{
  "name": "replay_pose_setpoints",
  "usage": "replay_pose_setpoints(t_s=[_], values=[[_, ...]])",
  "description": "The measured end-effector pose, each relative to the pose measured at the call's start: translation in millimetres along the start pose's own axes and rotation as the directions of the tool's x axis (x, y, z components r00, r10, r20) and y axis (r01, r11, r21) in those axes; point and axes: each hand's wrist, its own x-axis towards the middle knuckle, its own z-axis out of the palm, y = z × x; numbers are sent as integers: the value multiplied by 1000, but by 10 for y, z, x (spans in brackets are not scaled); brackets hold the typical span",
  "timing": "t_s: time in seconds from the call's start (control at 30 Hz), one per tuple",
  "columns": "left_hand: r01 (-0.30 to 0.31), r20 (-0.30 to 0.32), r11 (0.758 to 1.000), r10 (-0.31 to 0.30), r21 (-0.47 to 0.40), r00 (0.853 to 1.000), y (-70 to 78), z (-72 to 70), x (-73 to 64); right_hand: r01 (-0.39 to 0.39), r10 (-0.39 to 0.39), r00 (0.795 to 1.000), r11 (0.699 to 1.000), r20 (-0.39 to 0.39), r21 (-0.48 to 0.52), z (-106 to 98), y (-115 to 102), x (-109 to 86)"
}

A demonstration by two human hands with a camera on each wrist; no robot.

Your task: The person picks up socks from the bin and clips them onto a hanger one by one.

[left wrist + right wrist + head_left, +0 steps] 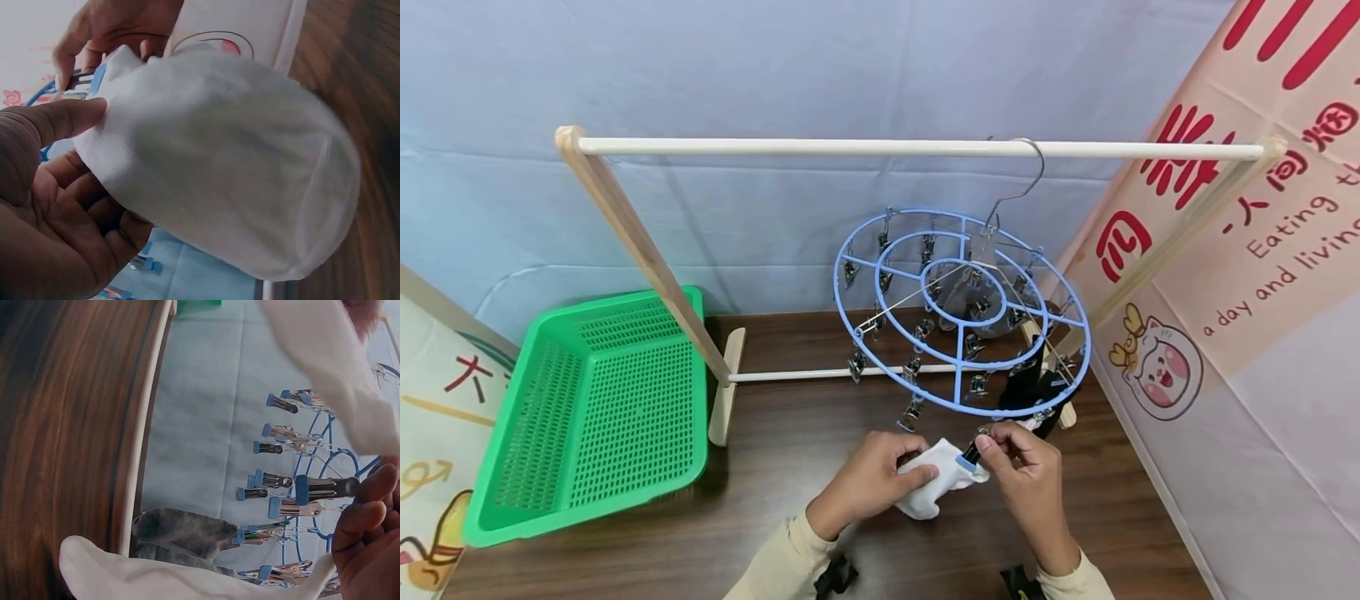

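Note:
My left hand (876,475) pinches a white sock (934,483) near its open end, thumb on top, and the toe hangs free in the left wrist view. With thumb and fingers my right hand (1026,467) holds a metal clip with blue tips (328,489). In the head view the clip's blue end overlaps the sock's edge; whether it grips the cloth I cannot tell. The clip is at the near rim of a round blue drying hanger (958,358), which hangs by a metal hook (1037,171) and carries several other clips (857,365).
The hanger's hook sits on the white rail (790,147) of a wooden-sided stand. Black socks (1026,390), a grey sock (181,531) and another white sock (137,575) hang about the hanger. A green basket (703,400) stands left on the dark wooden table (775,500).

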Motion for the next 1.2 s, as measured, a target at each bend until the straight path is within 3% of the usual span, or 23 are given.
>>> replay_pose_setpoints(t_s=[0.23,0.4,0.63,0.87,1.03,1.2], values=[[-5,-44,987,12,158,999,-116,75,-37,-42,44,998,998,-38,56,75,-221,20],[22,-56,970,-9,242,998,-174,82,-83,-70,73,996,996,-55,58,97,-190,-9],[67,-116,962,-37,264,993,-286,70,-188,-45,49,998,995,-43,89,134,-144,-54],[72,-166,958,-26,277,986,-428,-5,-339,-67,66,997,997,-31,-30,134,-144,-95],[74,-231,944,2,322,973,-496,-50,-472,-108,105,994,991,-44,-73,119,-131,-187],[63,-321,936,55,346,945,-583,-83,-630,-141,134,989,985,-69,-97,104,-89,-302]])
